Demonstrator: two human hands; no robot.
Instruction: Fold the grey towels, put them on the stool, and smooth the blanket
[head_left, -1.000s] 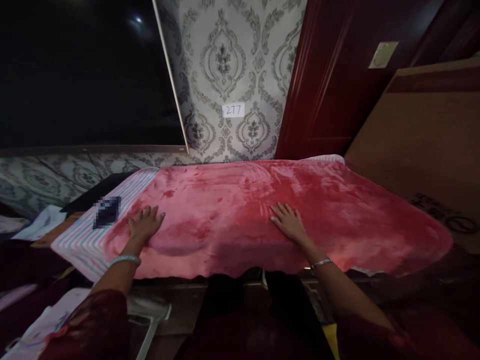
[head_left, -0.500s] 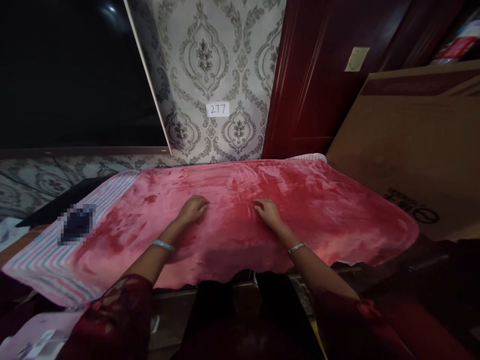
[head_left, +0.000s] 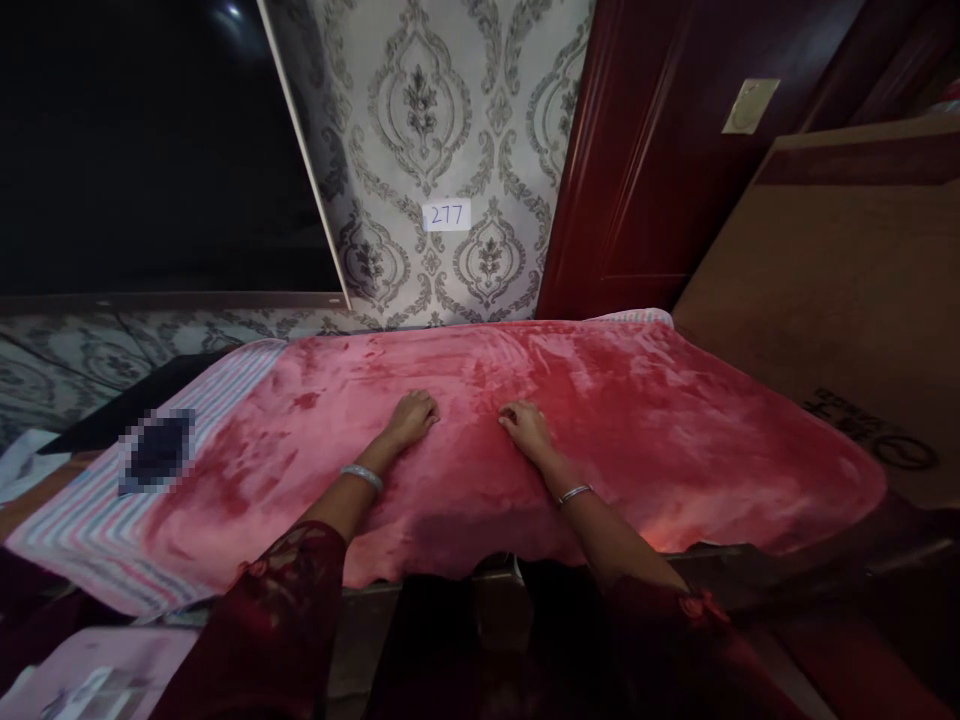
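Observation:
A pink-red plush blanket (head_left: 645,470) is spread over the surface before me, with a striped section (head_left: 97,535) at its left end. Over the blanket's middle, my left hand (head_left: 414,418) has its fingers curled in and the thumb close to them. My right hand (head_left: 526,428) faces it a short gap away, its fingers likewise curled together. I see no object in either hand, and the blanket is not bunched up at the fingers. Whether the fingertips press on the cloth I cannot tell.
A pixelated dark patch (head_left: 157,450) covers something on the striped section. A large black screen (head_left: 150,150) stands behind on the left. At the right, a cardboard box (head_left: 847,280) borders the blanket. A paper label (head_left: 447,215) reading 277 is on the wallpaper.
Both hands have come closer together over the blanket, the left one moving right. My view has shifted slightly.

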